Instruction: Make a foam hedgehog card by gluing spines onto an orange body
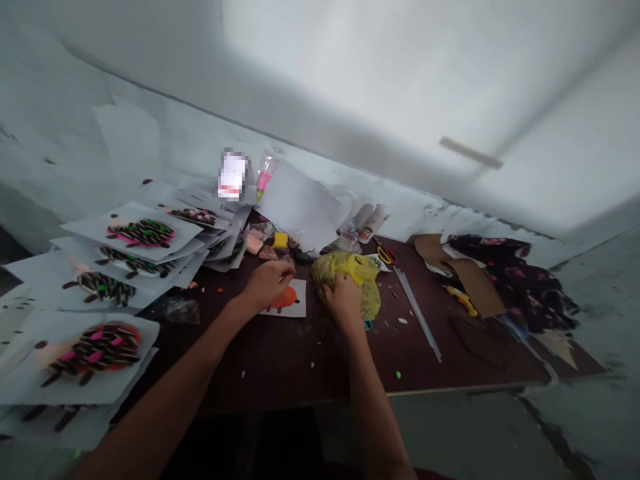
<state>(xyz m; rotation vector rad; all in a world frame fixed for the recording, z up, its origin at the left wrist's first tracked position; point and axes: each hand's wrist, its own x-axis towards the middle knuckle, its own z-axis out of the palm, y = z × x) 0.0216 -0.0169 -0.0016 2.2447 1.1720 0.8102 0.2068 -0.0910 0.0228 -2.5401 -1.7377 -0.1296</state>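
My right hand point(345, 298) grips a crumpled yellow plastic bag point(369, 270) on the dark table, its fingers curled into the top of the bag. Just left of it, my left hand point(269, 283) hovers over the upper left part of a small white sheet point(300, 308). Its fingers are bent together in a pinch, and whatever they hold is too small or hidden to name. An orange clay-like shape with dark feet point(287, 298) lies on that sheet, partly covered by the hand.
Stacked sheets with clay hedgehogs point(143, 232) fill the left side. Behind are a phone point(233, 177), clay packets point(281, 240) and white paper point(300, 203). Scissors point(385, 255), clear sticks point(417, 313), a yellow cutter point(463, 300) and dark floral cloth point(520, 280) lie to the right.
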